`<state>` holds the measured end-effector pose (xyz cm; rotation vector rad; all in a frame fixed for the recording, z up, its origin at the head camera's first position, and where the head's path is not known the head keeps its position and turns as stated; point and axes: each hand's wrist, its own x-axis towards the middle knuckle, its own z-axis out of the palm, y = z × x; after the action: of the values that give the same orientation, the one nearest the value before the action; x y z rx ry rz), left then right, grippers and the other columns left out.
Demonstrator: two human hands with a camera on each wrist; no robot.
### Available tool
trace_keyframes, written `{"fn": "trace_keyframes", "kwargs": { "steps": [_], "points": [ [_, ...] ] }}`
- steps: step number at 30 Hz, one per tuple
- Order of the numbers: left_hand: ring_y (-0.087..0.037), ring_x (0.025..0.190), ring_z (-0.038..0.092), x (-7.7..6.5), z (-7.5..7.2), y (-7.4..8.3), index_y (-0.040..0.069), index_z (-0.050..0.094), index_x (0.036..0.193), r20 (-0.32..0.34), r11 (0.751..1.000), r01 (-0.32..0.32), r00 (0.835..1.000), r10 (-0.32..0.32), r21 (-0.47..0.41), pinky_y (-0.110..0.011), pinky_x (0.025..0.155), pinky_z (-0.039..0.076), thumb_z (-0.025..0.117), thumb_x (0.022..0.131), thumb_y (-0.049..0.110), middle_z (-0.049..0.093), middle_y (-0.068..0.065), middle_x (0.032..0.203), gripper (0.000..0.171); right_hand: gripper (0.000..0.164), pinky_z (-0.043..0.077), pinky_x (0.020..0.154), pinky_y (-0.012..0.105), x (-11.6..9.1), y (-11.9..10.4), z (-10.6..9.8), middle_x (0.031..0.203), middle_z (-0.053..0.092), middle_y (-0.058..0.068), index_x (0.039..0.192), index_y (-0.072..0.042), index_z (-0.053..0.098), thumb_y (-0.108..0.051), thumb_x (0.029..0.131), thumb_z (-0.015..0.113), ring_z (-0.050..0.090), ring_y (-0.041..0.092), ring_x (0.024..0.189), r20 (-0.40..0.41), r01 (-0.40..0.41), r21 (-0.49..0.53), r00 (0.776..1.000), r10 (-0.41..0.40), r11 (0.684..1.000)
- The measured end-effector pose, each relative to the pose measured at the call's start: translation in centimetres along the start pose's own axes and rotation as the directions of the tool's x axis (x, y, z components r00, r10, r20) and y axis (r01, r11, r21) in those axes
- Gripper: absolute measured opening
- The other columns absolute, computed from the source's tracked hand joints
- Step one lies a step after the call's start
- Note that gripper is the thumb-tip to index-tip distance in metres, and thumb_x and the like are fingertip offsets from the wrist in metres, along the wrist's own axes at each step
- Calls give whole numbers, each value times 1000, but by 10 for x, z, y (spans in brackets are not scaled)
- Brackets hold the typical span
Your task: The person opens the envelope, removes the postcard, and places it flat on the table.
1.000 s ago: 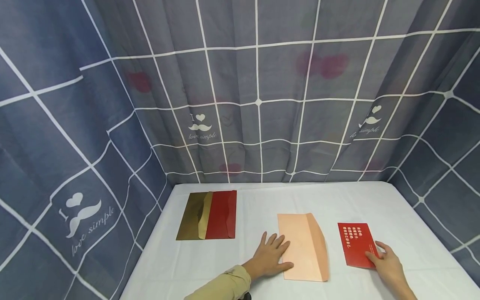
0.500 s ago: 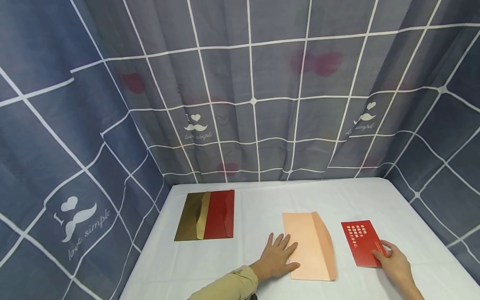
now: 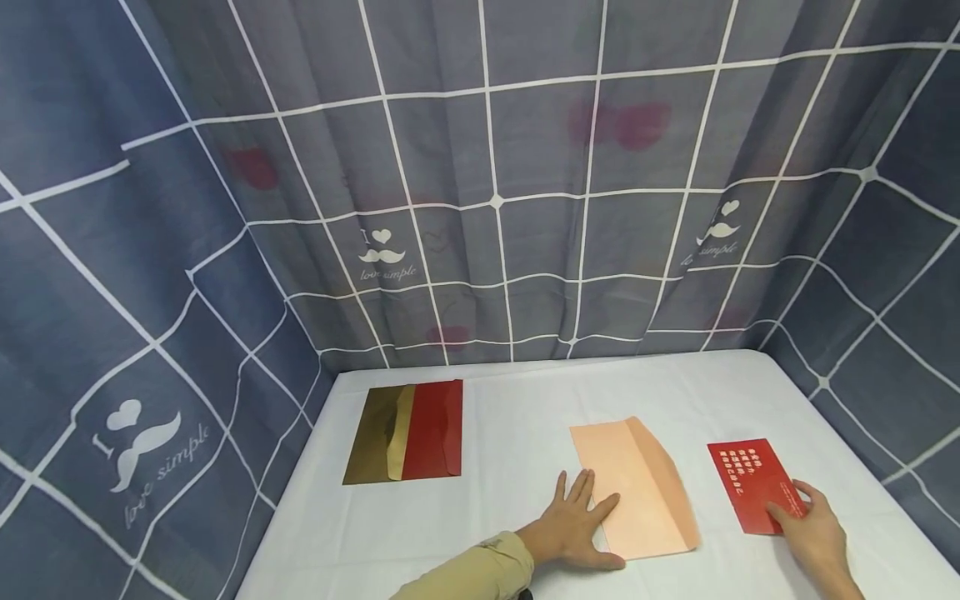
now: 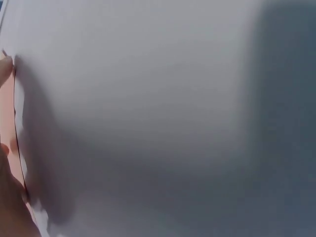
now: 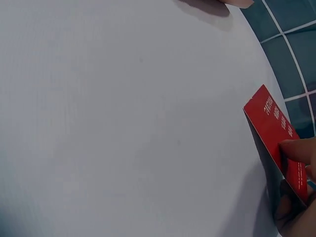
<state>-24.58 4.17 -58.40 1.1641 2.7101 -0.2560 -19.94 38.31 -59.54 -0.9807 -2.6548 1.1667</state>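
Note:
My left hand (image 3: 573,521) lies with its fingers spread on the lower left part of a peach envelope (image 3: 641,483), whose pointed flap stands unfolded on the right side. At the right, my right hand (image 3: 813,525) pinches a red card (image 3: 750,483) with gold print by its right edge, thumb on top. In the right wrist view the card (image 5: 269,123) is tilted over the white table, a shadow beside it. Only a strip of the envelope (image 4: 7,118) and part of the left hand (image 4: 10,197) show in the left wrist view.
Towards the back left of the white table (image 3: 517,417) lie a gold envelope (image 3: 367,442) and a red envelope (image 3: 435,433), side by side and overlapping. Grey-blue checked curtains (image 3: 465,250) enclose the table at the back and both sides.
My left hand and the peach envelope have shifted right, and the envelope has turned slightly. The right hand has carried the red card further right. The head view has shifted a little.

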Motion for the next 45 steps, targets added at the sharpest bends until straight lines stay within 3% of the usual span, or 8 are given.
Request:
{"fn": "trace_keyframes", "kwargs": {
  "steps": [6,18,26,36,45],
  "points": [
    [-24,144,3,6,-4,8,36,15,153,-3,1000,-17,1000,17,2,-49,112,12,25,84,80,11,-12,157,82,73,32,93,64,4,9,-14,120,33,42,142,14,17,-9,90,62,37,55,110,-17,4,-20,1000,-4,1000],
    [-20,144,5,17,-11,23,39,14,152,6,994,-65,998,65,82,-49,111,14,19,86,78,11,-8,158,77,62,30,93,65,9,22,-31,118,35,45,135,19,27,-8,89,58,37,58,110,-30,57,-61,998,-59,996],
    [-16,144,1,23,-9,27,43,9,151,47,991,-78,996,73,105,-46,112,12,19,84,80,7,-4,159,78,63,29,95,65,9,30,-38,123,32,45,137,18,24,-9,90,56,34,57,113,-7,-15,-65,1000,15,998],
    [-17,144,-1,30,-14,36,44,7,151,60,996,-87,995,85,22,-45,113,10,24,81,83,5,-4,159,81,62,29,95,65,10,37,-42,122,32,45,136,19,25,-7,89,56,34,57,112,-8,-13,-66,1000,13,998],
    [-17,144,5,35,-20,47,42,9,152,35,984,-114,993,110,135,-43,112,16,29,78,85,11,-5,158,88,61,29,95,65,9,39,-46,124,31,47,136,19,26,-8,89,56,35,57,112,-21,5,-66,1000,-6,998]
  ]
}}
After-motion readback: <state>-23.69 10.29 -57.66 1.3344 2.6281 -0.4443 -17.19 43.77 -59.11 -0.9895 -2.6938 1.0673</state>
